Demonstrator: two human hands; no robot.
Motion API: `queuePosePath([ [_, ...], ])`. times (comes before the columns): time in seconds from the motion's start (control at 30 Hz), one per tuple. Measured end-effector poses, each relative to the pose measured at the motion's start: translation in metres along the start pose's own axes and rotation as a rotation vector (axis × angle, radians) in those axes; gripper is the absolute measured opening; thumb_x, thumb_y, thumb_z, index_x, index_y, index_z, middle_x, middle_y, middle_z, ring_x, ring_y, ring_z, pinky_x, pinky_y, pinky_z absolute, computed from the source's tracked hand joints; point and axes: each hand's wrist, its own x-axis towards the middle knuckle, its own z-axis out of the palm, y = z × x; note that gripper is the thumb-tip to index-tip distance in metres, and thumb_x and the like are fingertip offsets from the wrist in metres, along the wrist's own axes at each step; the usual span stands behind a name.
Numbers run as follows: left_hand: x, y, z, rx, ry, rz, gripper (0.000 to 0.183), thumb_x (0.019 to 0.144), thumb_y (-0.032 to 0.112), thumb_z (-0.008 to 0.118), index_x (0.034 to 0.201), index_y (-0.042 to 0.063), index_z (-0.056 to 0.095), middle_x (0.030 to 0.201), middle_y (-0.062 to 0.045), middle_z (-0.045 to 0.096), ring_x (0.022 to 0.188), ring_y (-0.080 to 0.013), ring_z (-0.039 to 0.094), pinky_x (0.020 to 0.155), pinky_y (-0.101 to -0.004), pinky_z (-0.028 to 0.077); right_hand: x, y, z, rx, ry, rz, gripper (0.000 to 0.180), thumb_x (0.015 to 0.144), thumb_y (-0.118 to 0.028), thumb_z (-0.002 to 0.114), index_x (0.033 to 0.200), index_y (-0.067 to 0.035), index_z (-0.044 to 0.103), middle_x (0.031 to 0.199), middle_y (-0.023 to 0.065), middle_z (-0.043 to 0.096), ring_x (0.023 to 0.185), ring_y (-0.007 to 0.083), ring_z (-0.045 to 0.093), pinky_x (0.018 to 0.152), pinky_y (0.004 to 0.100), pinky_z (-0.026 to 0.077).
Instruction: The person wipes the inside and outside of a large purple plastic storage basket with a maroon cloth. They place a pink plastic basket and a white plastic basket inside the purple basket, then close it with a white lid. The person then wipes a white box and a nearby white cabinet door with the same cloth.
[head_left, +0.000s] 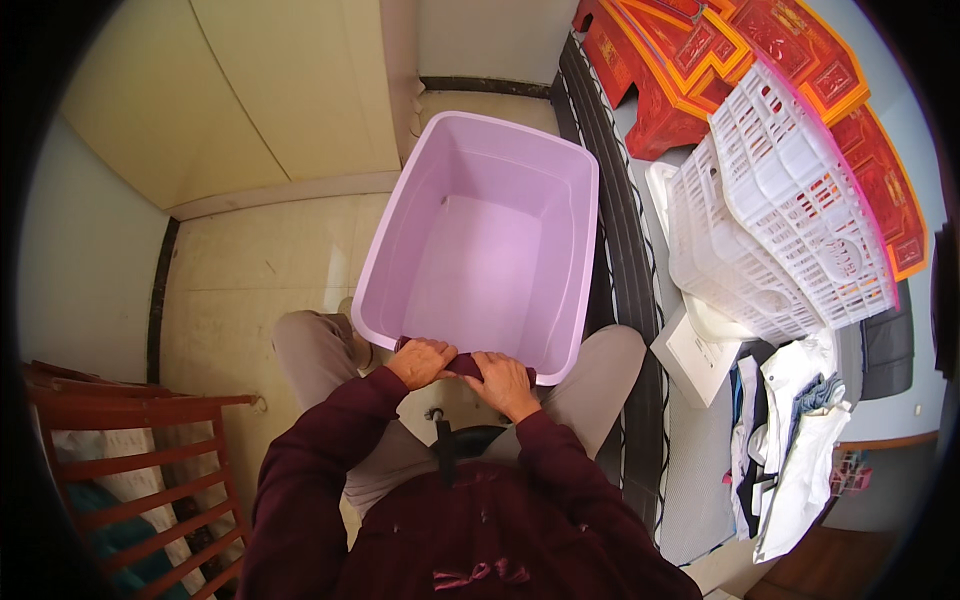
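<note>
A large lilac plastic tub (480, 247) stands on the tiled floor between my knees, with nothing inside it. Over its near rim lies a rolled maroon cloth (465, 365). My left hand (422, 363) grips the cloth's left part, fingers curled over it. Close beside it, my right hand (501, 382) holds the cloth further right, thumb towards the other hand. Both palms are hidden from view.
On the bed at right are stacked white plastic baskets (795, 202), a white box (694, 356) and folded clothes (795, 450). Red-and-orange carved furniture (697, 60) stands behind. A slatted wooden rack (150, 450) is at lower left, pale cabinet doors (240, 90) at upper left.
</note>
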Motion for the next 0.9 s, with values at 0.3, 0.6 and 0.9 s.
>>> queuePosePath([
  [0.3, 0.004, -0.037, -0.009, 0.019, -0.094, 0.093, 0.050, 0.088, 0.054, 0.055, 0.101, 0.006, 0.054, 0.088, -0.012, 0.064, 0.085, -0.0321, 0.066, 0.075, -0.0451, 0.051, 0.015, -0.007, 0.019, -0.020, 0.061, 0.026, 0.032, 0.082, -0.030, 0.070, 0.099, -0.006, 0.056, 0.088, 0.0141, 0.066, 0.086, 0.0334, 0.066, 0.074, 0.0458, 0.052],
  [0.6, -0.044, -0.062, -0.033, 0.119, -0.067, -0.023, 0.036, 0.076, 0.029, 0.074, 0.102, 0.009, 0.057, 0.090, -0.008, 0.065, 0.090, -0.0290, 0.064, 0.082, -0.0427, 0.047, 0.038, -0.056, 0.038, 0.270, -0.023, -0.008, 0.035, 0.088, -0.026, 0.065, 0.111, -0.002, 0.055, 0.098, 0.0192, 0.065, 0.095, 0.0384, 0.063, 0.080, 0.0483, 0.051],
  [0.9, -0.056, -0.030, -0.010, 0.187, -0.018, -0.010, 0.039, 0.084, 0.034, 0.063, 0.108, 0.005, 0.058, 0.098, -0.011, 0.063, 0.095, -0.0296, 0.061, 0.086, -0.0422, 0.045, 0.046, 0.079, -0.040, 0.106, 0.647, 0.621, 0.056, 0.087, -0.023, 0.066, 0.131, 0.006, 0.048, 0.121, 0.0262, 0.060, 0.117, 0.0395, 0.055, 0.099, 0.0469, 0.044],
])
